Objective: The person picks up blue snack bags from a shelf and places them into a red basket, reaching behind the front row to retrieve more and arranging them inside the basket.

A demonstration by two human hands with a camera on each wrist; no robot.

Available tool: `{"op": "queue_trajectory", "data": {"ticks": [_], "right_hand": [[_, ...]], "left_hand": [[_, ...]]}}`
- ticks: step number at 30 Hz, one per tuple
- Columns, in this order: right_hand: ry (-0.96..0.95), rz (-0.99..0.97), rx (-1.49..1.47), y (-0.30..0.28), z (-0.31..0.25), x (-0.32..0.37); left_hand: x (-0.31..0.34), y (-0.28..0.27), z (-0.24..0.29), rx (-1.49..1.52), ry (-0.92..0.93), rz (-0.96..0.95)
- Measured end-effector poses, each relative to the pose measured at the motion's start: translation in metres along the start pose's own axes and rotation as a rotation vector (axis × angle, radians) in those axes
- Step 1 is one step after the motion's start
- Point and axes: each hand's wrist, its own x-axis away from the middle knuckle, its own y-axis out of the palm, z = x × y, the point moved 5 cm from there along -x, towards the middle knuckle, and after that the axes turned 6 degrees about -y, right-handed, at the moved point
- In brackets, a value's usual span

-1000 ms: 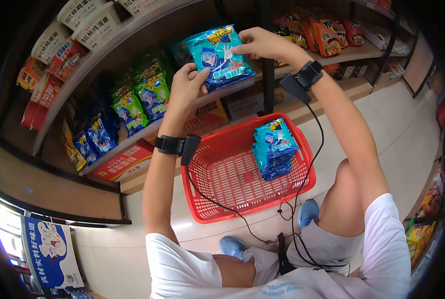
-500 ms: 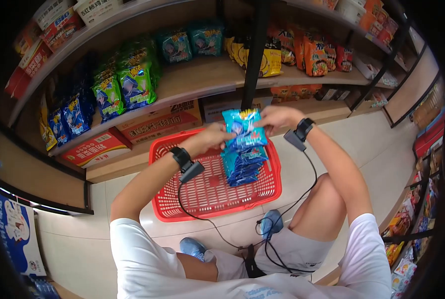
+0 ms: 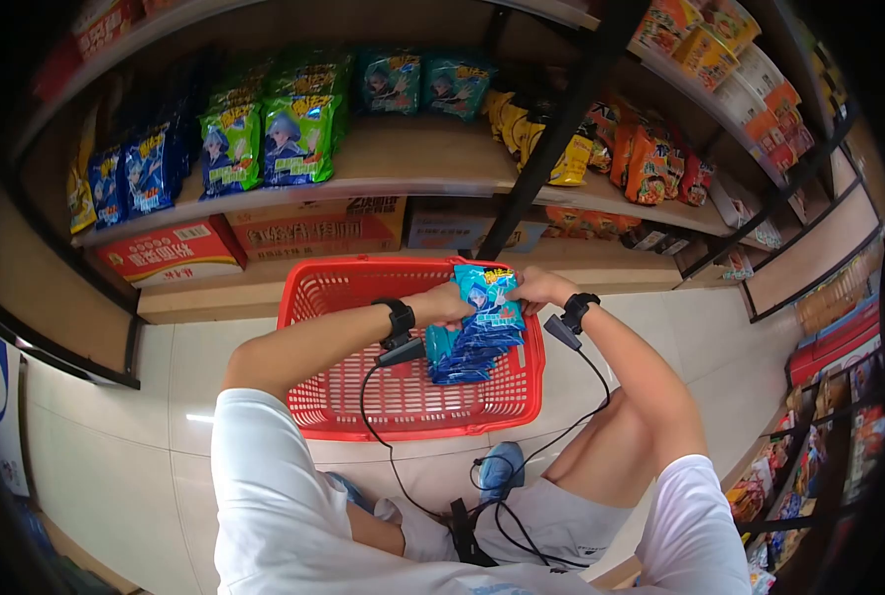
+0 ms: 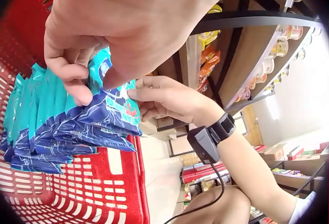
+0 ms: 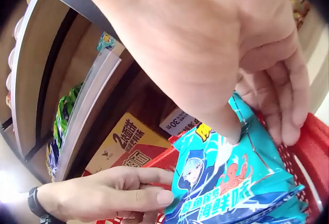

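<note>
Landmark: the red basket (image 3: 315, 420) is standing on the tiled floor (image 3: 115, 397), directly in front of the crouching person.
Left hand: the left hand (image 3: 449, 302) is hovering over the basket's far right part, thumb and fingertips pinching the near-left edge of the top packet (image 3: 487, 296).
Right hand: the right hand (image 3: 539, 288) is working over the basket's far right corner, thumb lying on the packet's face and fingers curling behind its far edge. It is holding nothing else.
Top packet: both hands are holding this teal bag just above the stack of teal packets (image 3: 467, 352). Its lower end appears to be touching the stack, though I cannot tell whether it is resting there.
Stack: it is lying inside the basket against the right wall, bags overlapping like tiles.
Shelf stock: two matching teal shelf packets (image 3: 422, 81) are standing on the shelf (image 3: 403, 154) above and beyond the basket. Green packets (image 3: 274, 139) and blue packets (image 3: 130, 174) are sitting further left of them.
Cartons: printed cartons (image 3: 313, 228) are sitting under that shelf, just beyond the basket's far rim.
Progress, as judged: loading is looking well advanced, with several bags already lying in the basket.
Outstanding, as judged: the held bag is not yet released, and the matching shelf stock is not yet cleared.
</note>
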Motion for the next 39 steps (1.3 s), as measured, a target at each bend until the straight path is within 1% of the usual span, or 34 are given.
{"op": "queue_trajectory", "data": {"ticks": [3, 5, 6, 7, 9, 10, 11, 12, 13, 14, 15, 16, 17, 18, 19, 22, 24, 27, 29, 31, 32, 33, 35, 36, 39], "right_hand": [[-0.037, 0.085, 0.216, -0.009, -0.017, 0.003], [-0.061, 0.154, 0.397, -0.023, -0.039, 0.009], [-0.184, 0.313, 0.436, -0.029, -0.052, 0.014], [-0.242, 0.321, 0.318, -0.034, -0.062, 0.016], [-0.252, 0.268, 0.0, -0.043, -0.093, 0.025], [-0.314, 0.265, -0.174, -0.049, -0.113, 0.028], [-0.371, 0.258, -0.358, -0.054, -0.13, 0.032], [-0.407, 0.245, -0.426, -0.062, -0.145, 0.031], [-0.47, 0.288, -0.445, -0.071, -0.16, 0.03], [-0.486, 0.318, -0.471, -0.081, -0.176, 0.029], [-0.503, 0.349, -0.493, -0.093, -0.19, 0.025], [-0.494, 0.367, -0.508, -0.106, -0.199, 0.015], [-0.485, 0.384, -0.519, -0.118, -0.207, 0.005], [-0.529, 0.44, -0.514, -0.131, -0.216, -0.001], [-0.527, 0.478, -0.553, -0.141, -0.222, -0.008], [-0.461, 0.626, -0.62, -0.169, -0.228, -0.034], [-0.394, 0.695, -0.634, -0.187, -0.221, -0.055], [-0.34, 0.692, -0.573, -0.213, -0.208, -0.092], [-0.321, 0.65, -0.627, -0.231, -0.194, -0.11], [-0.313, 0.635, -0.633, -0.238, -0.185, -0.121], [-0.317, 0.641, -0.609, -0.224, -0.204, -0.108], [-0.321, 0.648, -0.587, -0.214, -0.217, -0.1], [-0.35, 0.617, -0.547, -0.206, -0.221, -0.102], [-0.366, 0.601, -0.53, -0.204, -0.222, -0.103], [-0.331, 0.645, -0.55, -0.202, -0.221, -0.104]], "left_hand": [[-0.002, -0.004, 0.001, -0.096, 0.004, 0.003], [0.005, -0.01, 0.007, -0.099, 0.065, 0.082], [0.016, -0.019, 0.015, -0.101, 0.098, 0.128], [0.023, -0.028, 0.027, -0.197, 0.096, 0.13], [0.063, -0.055, 0.065, -0.388, 0.086, 0.138], [0.079, -0.072, 0.082, -0.399, 0.208, 0.177], [0.059, -0.09, 0.091, -0.3, 0.359, 0.24], [0.035, -0.109, 0.1, -0.534, 0.461, 0.334], [0.061, -0.133, 0.115, -0.391, 0.455, 0.345], [0.076, -0.154, 0.127, -0.261, 0.422, 0.359], [0.08, -0.176, 0.134, -0.185, 0.48, 0.408], [0.086, -0.193, 0.139, -0.048, 0.568, 0.401], [0.092, -0.209, 0.141, 0.021, 0.52, 0.446], [0.099, -0.222, 0.141, 0.109, 0.541, 0.464], [0.107, -0.235, 0.139, 0.2, 0.564, 0.483], [0.074, -0.279, 0.129, 0.404, 0.554, 0.622], [0.066, -0.296, 0.126, 0.463, 0.551, 0.609], [0.054, -0.315, 0.126, 0.538, 0.584, 0.593], [0.045, -0.323, 0.128, 0.526, 0.618, 0.592], [0.031, -0.337, 0.129, 0.408, 0.61, 0.749], [0.022, -0.343, 0.13, 0.349, 0.605, 0.825], [0.021, -0.345, 0.133, 0.344, 0.677, 0.886], [0.021, -0.345, 0.142, 0.327, 0.825, 0.998], [0.026, -0.341, 0.148, 0.275, 0.78, 0.945], [0.044, -0.338, 0.161, 0.114, 0.643, 0.794]]}}
